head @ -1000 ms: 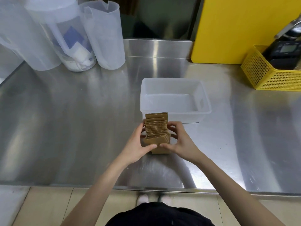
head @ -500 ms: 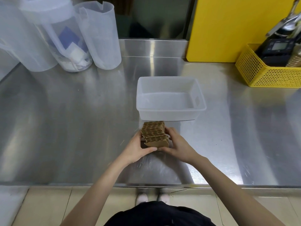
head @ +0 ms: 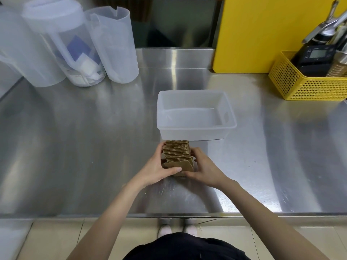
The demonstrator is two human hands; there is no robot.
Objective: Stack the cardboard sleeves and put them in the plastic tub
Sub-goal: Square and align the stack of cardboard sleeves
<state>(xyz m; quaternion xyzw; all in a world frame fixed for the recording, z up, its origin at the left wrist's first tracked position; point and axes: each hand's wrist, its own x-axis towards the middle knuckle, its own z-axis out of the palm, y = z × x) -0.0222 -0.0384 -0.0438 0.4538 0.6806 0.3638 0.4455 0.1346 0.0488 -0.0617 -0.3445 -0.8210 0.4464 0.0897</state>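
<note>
A stack of brown cardboard sleeves (head: 176,153) stands on edge on the steel counter, just in front of the translucent plastic tub (head: 195,128). My left hand (head: 157,168) grips the stack's left side with the thumb across its near face. On the other side my right hand (head: 203,169) presses against it, fingers curled around the far corner. The tub holds nothing and sits right behind the stack, its near wall almost touching the sleeves.
Three translucent plastic jugs (head: 112,45) stand at the back left. A yellow mesh basket (head: 308,87) with a scale and tools sits at the back right, beside a yellow board (head: 262,30). The counter's front edge (head: 169,215) runs below my forearms.
The stack has come down lower between my hands and now rests squared on the counter. Both hands keep their hold on its sides.
</note>
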